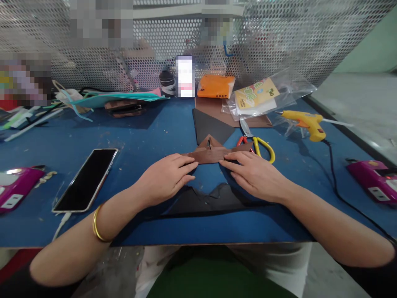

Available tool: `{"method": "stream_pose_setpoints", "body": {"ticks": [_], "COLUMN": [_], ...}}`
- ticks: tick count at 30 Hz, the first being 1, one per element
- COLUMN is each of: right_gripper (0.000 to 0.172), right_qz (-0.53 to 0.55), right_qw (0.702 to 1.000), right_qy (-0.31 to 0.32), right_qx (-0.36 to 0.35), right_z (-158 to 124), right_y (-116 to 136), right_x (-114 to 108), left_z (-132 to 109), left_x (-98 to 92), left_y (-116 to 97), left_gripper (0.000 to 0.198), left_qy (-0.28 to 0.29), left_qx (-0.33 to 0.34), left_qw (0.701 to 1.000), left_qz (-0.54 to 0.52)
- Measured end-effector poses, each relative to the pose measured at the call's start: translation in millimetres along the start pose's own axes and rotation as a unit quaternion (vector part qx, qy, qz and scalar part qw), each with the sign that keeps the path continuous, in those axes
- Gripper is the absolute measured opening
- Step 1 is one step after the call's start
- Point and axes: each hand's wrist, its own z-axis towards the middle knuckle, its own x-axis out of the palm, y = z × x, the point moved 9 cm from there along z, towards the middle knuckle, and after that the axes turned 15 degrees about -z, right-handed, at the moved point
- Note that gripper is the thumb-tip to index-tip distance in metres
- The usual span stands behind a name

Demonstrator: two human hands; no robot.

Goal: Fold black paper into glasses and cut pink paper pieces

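A folded brown paper piece (211, 154) lies on the blue table (149, 136) in front of me. My left hand (166, 178) rests palm down with its fingers stretched onto the piece's left end. My right hand (254, 174) lies flat the same way, fingertips pressing the right end. Both hands are open and flat. A dark grey sheet (211, 198) lies under my wrists near the table's front edge. Another dark triangle (211, 126) lies just beyond the brown piece.
Yellow-handled scissors (259, 145) lie right of the brown piece; a yellow glue gun (307, 123) with a black cord stands further right. A phone (87, 179) lies at left. Magenta devices sit at both edges. An orange pack (215, 86), plastic bags and a mesh screen are behind.
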Motion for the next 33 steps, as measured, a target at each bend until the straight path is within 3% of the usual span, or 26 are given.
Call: {"method": "stream_pose_setpoints", "body": {"ticks": [5,8,10,12,17,22,28,33], "right_gripper": [0.028,0.022,0.024,0.026,0.033,0.027,0.012,0.008], "right_qz": [0.032,0.026,0.027,0.014,-0.012,0.036,0.134,0.162], "right_qw": [0.993,0.995,0.996,0.995,0.992,0.982,0.965,0.961], "right_qy": [-0.099,-0.094,-0.066,-0.084,-0.103,-0.133,-0.079,-0.062], "right_qx": [0.051,0.038,0.050,0.059,0.068,0.126,0.212,0.217], "right_z": [-19,-34,-44,-54,-71,-67,-55,-56], "right_y": [8,45,67,85,104,94,74,71], "right_x": [-41,-49,-41,-37,-24,-33,-21,-13], "left_z": [-22,-43,-56,-66,-74,-73,-73,-71], "left_x": [-22.2,-12.9,-3.8,6.3,23.0,19.6,15.1,15.7], "left_y": [-31,-65,-78,-87,-92,-91,-77,-71], "left_gripper": [0.033,0.030,0.030,0.028,0.026,0.024,0.017,0.016], "left_qy": [-0.052,-0.067,-0.105,-0.142,-0.171,-0.207,-0.259,-0.260], "left_qx": [-0.023,-0.004,-0.017,-0.019,-0.030,-0.052,-0.111,-0.115], "left_qw": [0.998,0.996,0.994,0.990,0.983,0.977,0.959,0.957], "left_qz": [-0.022,-0.051,-0.020,0.007,0.053,0.023,-0.028,-0.052]}}
